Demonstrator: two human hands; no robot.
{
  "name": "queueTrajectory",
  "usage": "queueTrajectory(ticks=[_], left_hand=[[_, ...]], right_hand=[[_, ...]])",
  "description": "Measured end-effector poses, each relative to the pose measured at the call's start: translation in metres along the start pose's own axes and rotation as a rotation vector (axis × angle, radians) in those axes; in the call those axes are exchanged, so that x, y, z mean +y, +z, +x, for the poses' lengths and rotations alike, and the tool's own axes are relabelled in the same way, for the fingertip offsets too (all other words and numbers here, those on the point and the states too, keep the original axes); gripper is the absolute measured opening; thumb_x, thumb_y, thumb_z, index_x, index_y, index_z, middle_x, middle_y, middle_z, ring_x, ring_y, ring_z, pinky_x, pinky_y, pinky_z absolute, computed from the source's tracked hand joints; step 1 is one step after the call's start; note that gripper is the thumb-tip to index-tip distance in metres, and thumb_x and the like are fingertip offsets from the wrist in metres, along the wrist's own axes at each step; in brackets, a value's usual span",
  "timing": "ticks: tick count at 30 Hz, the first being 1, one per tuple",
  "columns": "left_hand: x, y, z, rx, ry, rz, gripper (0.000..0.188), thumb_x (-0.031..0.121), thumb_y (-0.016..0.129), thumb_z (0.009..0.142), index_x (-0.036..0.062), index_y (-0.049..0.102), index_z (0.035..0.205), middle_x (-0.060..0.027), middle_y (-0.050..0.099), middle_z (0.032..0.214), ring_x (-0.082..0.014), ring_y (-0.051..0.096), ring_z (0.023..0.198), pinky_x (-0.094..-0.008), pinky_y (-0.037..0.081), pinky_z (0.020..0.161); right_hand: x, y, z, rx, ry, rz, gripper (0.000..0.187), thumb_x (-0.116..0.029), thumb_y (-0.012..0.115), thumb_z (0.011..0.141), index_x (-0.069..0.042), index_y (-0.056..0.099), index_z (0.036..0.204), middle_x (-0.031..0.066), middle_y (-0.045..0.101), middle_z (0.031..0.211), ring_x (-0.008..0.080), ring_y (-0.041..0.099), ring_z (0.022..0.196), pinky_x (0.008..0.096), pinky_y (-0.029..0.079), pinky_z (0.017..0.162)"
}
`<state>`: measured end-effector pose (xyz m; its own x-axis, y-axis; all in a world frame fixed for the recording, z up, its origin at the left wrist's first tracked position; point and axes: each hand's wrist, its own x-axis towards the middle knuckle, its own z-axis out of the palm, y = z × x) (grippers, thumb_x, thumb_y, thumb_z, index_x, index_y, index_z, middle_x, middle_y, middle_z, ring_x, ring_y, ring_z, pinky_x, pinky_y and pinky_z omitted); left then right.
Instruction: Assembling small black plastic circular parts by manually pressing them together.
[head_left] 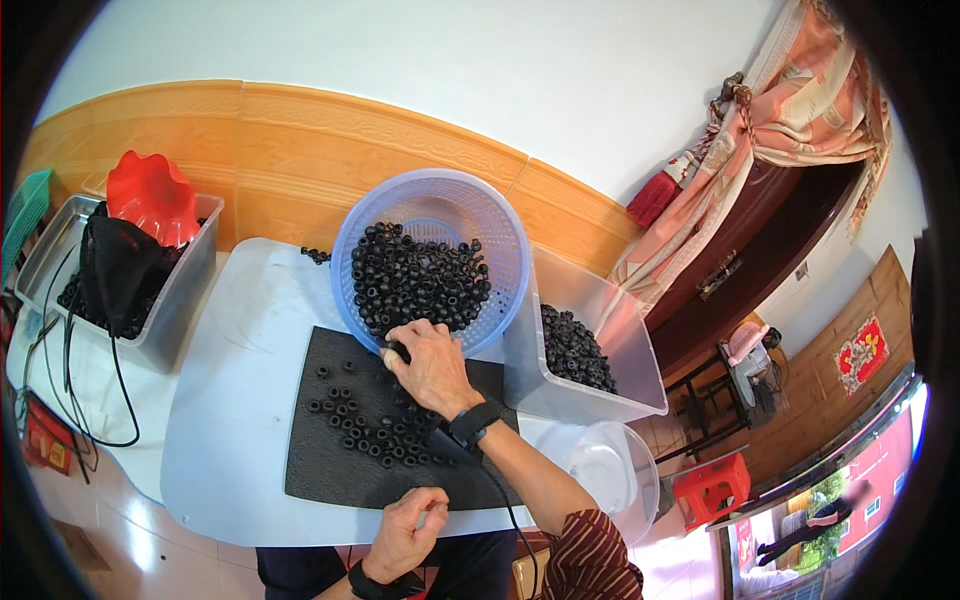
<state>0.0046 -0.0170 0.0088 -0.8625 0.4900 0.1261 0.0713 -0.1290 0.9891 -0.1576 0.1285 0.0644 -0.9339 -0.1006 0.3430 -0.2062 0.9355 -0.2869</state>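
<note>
My right hand (434,370) is at the near rim of a blue-purple plastic basket (513,225), its fingers curled. Something black shows between the thumb and fingers, apparently one or more of the small black ring-shaped parts. A heap of these black rings (420,275) lies in the basket. Under the right forearm, more loose rings (352,428) are scattered over a dark textured mat (325,475). My left hand (408,530) is closed at the table's front edge, fingertips against the thumb; whatever they hold, if anything, is hidden. Both wrists wear black bands.
Right of the basket stands a clear bin (600,400) holding black parts (575,350), with a clear round tub (640,490) nearer me. On the left, another bin (165,335) carries a red wavy-edged bowl (152,195) and black mesh. A black cable (505,490) runs below my right wrist.
</note>
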Motion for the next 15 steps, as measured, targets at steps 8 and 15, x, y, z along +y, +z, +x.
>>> queueTrajectory(ticks=[8, 15], left_hand=[[-0.004, -0.002, 0.001, 0.010, 0.041, 0.042, 0.011, 0.005, 0.056, 0.091, -0.0003, 0.058, 0.100, -0.0093, 0.065, 0.081, -0.0165, 0.065, 0.074, -0.0284, 0.051, 0.068], [-0.001, -0.004, -0.001, -0.011, 0.034, 0.038, 0.013, 0.007, 0.056, 0.091, -0.0004, 0.058, 0.102, -0.0098, 0.065, 0.083, -0.0182, 0.065, 0.077, -0.0298, 0.051, 0.070]], right_hand=[[-0.016, -0.014, -0.021, -0.043, 0.024, 0.122, 0.017, -0.018, 0.065, 0.085, -0.007, 0.066, 0.097, 0.0117, 0.062, 0.094, 0.0328, 0.058, 0.088, 0.0422, 0.050, 0.077], [0.020, -0.009, 0.030, 0.057, -0.034, 0.012, 0.035, -0.021, 0.062, 0.089, -0.006, 0.058, 0.120, 0.0157, 0.061, 0.113, 0.0378, 0.058, 0.101, 0.0456, 0.048, 0.088]])
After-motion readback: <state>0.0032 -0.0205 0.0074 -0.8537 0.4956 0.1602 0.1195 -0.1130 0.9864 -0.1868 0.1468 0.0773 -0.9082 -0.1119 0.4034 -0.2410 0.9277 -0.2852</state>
